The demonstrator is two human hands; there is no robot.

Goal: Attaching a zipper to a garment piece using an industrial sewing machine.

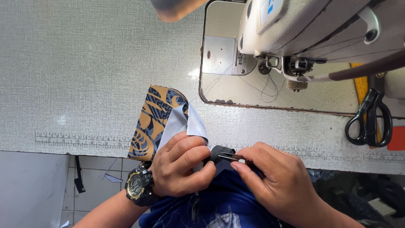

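Your left hand (182,165) is closed around the folded fabric piece (165,121) at the table (84,63) edge; its long axis runs up and away from you, patterned side left. Your right hand (276,179) fingers are pinched tight on small black snips (223,155), tips pointing left at the fabric.

One label (270,9) is in view: a small plate on the head of the grey sewing machine (312,29), at the top of the picture, a little right of the middle. It is a rectangle, tilted, with a blue field and white marks, and a pale border goes around it. The top edge of the picture cuts it, so only the lower part shows. There are no packages, no signs and no screens in this view.
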